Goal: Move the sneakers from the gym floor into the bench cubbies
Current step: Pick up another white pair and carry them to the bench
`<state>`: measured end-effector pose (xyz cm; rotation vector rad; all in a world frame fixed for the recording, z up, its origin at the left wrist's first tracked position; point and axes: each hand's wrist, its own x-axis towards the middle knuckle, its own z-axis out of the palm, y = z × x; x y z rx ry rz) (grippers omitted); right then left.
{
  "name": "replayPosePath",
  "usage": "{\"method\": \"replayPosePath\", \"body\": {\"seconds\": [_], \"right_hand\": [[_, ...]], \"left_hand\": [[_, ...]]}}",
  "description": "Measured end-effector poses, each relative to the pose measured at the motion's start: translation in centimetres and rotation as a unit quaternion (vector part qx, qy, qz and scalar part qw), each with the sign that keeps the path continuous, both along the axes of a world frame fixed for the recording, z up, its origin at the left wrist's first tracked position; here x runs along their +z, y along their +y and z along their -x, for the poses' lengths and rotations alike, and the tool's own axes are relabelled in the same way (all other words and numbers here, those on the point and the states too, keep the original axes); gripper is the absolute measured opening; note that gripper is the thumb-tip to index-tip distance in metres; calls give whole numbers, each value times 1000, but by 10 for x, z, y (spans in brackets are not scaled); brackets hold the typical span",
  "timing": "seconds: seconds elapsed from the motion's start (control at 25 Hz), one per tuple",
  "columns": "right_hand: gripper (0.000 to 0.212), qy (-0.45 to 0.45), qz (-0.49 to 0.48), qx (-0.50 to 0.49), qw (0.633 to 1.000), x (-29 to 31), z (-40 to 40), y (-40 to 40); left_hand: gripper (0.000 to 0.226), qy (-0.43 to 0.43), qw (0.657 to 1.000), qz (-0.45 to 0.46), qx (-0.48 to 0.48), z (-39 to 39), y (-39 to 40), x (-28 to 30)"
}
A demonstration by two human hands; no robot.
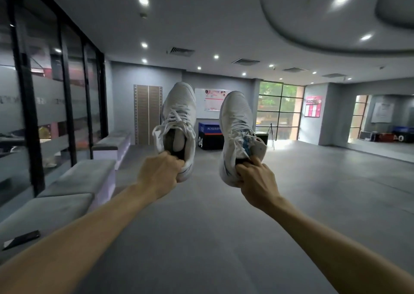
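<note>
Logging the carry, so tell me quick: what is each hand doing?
Left hand: grips the left sneaker at its heel.
Right hand: grips the right sneaker at its heel.

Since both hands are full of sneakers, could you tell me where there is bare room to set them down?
The nearest bench cushion is bare except for a dark flat object at its near end; the next cushion is bare. The floor beneath the left hand and right hand is open. The plyo box crowds the far wall.
</note>
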<state>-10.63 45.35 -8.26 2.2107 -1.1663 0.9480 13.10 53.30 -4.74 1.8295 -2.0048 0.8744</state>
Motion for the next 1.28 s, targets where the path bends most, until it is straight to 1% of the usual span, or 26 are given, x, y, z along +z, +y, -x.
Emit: {"method": "replayPosePath", "body": {"seconds": [0.2,0.4,0.48,0.6,0.76,0.96,1.12,1.28], "right_hand": [[13,-7,-15,-20,1000,0,-4,-118],[6,1,-18,-29,999,-3,11,-260],[5,4,-4,-26,1000,-1,19,-319],[5,-6,-4,-19,1000,6,27,-401],[9,4,2,-12,1000,14,29,-516],[12,9,5,-10,1000,8,18,-639],[12,10,15,-3,1000,3,-3,-759],[11,11,17,-3,1000,8,-29,-870]], "left_hand": [[19,-15,1000,-19,-9,1,-130,7],[21,-14,999,-32,-21,6,-272,-1],[21,-13,999,-29,-16,9,-332,-4],[19,1,1000,-29,-10,14,-415,0],[13,13,1000,-18,-8,18,-524,13],[11,4,1000,-4,2,2,-649,10],[11,-4,1000,3,14,-20,-761,5],[12,-11,1000,-7,28,-46,-869,12]]}}
